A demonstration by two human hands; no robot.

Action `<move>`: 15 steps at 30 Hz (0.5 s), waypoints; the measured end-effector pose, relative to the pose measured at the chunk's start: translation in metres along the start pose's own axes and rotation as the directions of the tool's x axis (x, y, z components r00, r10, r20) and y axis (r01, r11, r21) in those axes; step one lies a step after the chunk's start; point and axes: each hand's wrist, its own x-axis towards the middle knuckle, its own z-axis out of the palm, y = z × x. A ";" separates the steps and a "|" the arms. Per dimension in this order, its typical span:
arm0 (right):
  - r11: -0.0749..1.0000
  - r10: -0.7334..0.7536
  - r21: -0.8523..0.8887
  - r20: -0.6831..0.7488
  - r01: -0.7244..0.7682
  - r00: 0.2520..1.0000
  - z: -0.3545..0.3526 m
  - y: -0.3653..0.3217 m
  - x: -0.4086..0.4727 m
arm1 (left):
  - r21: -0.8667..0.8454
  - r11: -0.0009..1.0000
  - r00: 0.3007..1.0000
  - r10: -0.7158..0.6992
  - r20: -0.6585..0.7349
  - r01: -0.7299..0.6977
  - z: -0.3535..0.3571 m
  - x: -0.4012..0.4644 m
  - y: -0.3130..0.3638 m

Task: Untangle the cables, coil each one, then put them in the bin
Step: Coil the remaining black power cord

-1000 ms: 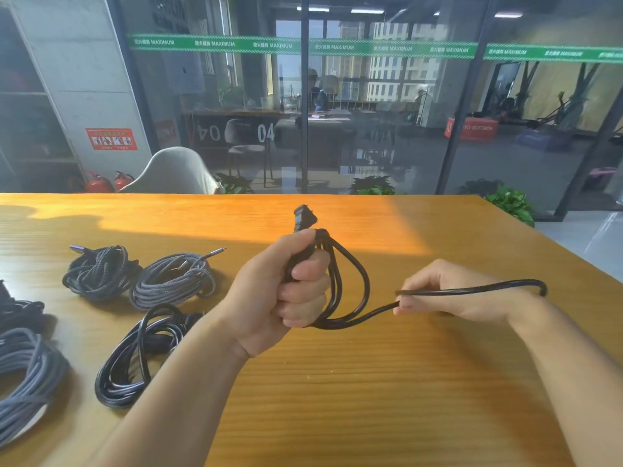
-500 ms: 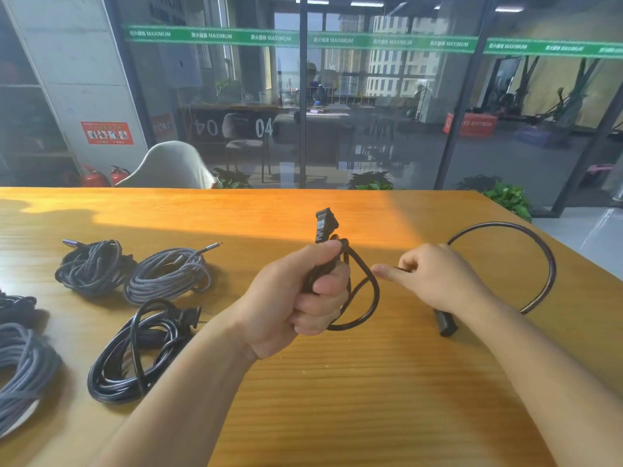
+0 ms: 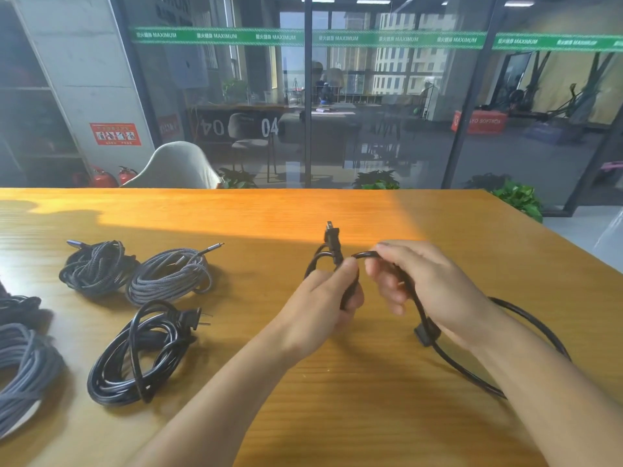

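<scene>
Above the middle of the wooden table, my left hand grips a small coil of a black power cable, its plug sticking up past my thumb. My right hand pinches the same cable close beside the left hand and bends it over toward the coil. The rest of that cable loops out behind my right wrist and back under the forearm. A black connector hangs just below my right palm. No bin is in view.
Coiled cables lie on the left half of the table: a dark braided one, a grey braided one, a black power cord, and grey coils at the left edge. The table's right edge runs diagonally.
My right hand has come back from the right to just beside my left hand, bringing a length of cable with it. The free loop now trails behind my right wrist.
</scene>
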 end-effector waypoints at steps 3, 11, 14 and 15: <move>0.993 -0.067 -0.093 0.084 0.075 0.994 0.011 0.001 -0.004 | -0.039 0.998 0.996 0.055 -0.076 -0.058 0.001 -0.004 0.006; 0.925 -0.107 -0.337 0.203 0.172 0.973 0.015 0.003 -0.010 | -0.002 0.995 0.943 0.090 -0.322 -0.096 -0.005 0.005 -0.002; 0.811 0.013 -0.578 0.173 0.091 0.985 0.009 0.002 -0.011 | -0.118 0.982 0.891 0.078 -0.447 -0.145 -0.015 0.006 0.002; 0.773 0.083 -0.632 0.193 0.059 0.978 0.008 0.001 -0.012 | -0.174 0.972 0.871 0.051 -0.489 -0.155 -0.022 0.007 0.003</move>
